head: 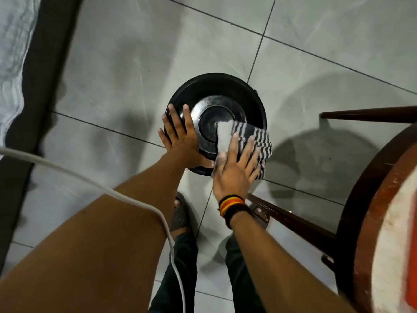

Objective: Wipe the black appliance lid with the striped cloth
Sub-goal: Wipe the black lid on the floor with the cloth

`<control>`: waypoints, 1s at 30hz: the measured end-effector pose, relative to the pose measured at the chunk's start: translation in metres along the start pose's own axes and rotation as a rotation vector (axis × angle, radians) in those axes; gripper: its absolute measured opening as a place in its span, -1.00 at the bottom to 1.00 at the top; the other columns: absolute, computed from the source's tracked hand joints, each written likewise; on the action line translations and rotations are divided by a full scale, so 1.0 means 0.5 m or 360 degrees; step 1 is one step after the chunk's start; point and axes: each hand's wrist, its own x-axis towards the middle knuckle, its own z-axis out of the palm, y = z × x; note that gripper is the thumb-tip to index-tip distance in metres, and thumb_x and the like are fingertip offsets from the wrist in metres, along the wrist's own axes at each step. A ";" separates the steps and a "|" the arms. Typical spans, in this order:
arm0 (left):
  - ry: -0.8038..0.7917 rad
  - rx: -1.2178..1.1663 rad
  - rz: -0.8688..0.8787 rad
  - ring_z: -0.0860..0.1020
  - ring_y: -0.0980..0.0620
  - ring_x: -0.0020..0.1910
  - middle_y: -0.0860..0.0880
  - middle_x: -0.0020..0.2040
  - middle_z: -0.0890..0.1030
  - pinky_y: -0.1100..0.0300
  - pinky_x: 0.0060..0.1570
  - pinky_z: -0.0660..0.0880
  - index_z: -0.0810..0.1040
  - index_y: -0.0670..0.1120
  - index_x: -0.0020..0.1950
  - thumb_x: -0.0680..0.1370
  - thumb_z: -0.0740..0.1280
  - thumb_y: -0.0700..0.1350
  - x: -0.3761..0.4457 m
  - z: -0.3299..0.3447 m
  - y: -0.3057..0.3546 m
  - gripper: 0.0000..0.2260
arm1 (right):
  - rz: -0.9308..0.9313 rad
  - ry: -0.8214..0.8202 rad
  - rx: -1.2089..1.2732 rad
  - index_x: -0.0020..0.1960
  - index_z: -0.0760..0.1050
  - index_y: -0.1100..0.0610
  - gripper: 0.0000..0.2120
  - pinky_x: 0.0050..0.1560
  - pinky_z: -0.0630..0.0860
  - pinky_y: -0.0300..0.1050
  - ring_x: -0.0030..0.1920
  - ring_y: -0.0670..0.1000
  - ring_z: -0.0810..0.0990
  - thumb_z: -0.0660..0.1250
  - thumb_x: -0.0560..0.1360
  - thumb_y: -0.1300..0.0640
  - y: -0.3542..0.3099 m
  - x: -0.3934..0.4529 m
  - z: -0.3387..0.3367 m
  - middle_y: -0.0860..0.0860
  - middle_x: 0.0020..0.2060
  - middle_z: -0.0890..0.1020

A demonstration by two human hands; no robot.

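Two hands on the work, mid-frame, slightly right of centre. Black appliance lid [216, 86] sits on the grey tiled floor [112, 64]; black outer ring, shiny metal inner disc [203, 107], dark hub at the middle.

Left hand [180, 141]: fingers spread and laid flat over the lid's left rim, gripping nothing, apparently bracing the lid against the floor. Right hand [237, 168]: palm down with fingers extended, pressing the striped cloth [259, 141] onto the lower right part of the lid. Cloth is pinned under the palm, not bunched in a fist. Its pale folded corner reaches to the hub; its striped portion hangs past the lid's right edge.

Judgement on progress: wiping under way; upper arc of the ring and left side not covered by cloth at this instant, so likely still to do.

Risks from here:
- Lid appears to rest loose on smooth tile. A hard sideways stroke could slide or tip it if the left hand eases off.
- Flat-palm hold on the cloth is weak; the overhanging part could drag and pull the cloth out from under the hand.
- White cable [67, 170] crosses the left forearm, lower left of frame; a wide arm sweep could snag it.
- Dark wooden stool [361, 177] stands close at right, one leg near the right wrist; a stroke outward to the right could knock it.
- Sandalled feet [180, 213] are just below the lid.
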 end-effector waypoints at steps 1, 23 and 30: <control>0.0000 -0.0005 -0.0002 -0.48 -0.35 0.56 -0.24 0.57 -0.54 -0.38 0.54 -0.27 -0.49 -0.05 0.61 0.17 0.63 0.34 -0.001 -0.002 0.002 0.50 | -0.0010 -0.0005 0.0002 0.64 -0.06 -0.11 -0.45 0.55 -0.07 0.38 0.63 0.22 -0.10 -0.03 0.69 -0.10 -0.004 -0.018 0.015 0.08 0.65 -0.10; 0.0144 0.0173 0.0355 0.20 -0.26 0.58 -0.23 0.59 0.23 -0.20 0.52 0.25 0.11 -0.12 0.66 0.61 0.30 0.22 0.159 -0.155 0.083 -0.25 | -0.0097 -0.0036 0.0092 0.63 -0.14 -0.18 -0.46 0.52 -0.31 0.41 0.62 0.13 -0.32 -0.06 0.69 -0.12 0.034 0.015 0.024 -0.02 0.64 -0.23; 0.0353 -0.0621 -0.0526 0.26 -0.35 0.52 -0.30 0.52 0.26 -0.18 0.47 0.25 0.23 -0.26 0.55 0.59 0.34 0.22 0.004 -0.059 0.019 -0.26 | -0.0658 -0.0235 -0.0351 0.62 -0.13 -0.21 -0.46 0.52 -0.21 0.45 0.63 0.12 -0.24 -0.04 0.68 -0.13 0.053 0.179 -0.077 -0.06 0.65 -0.16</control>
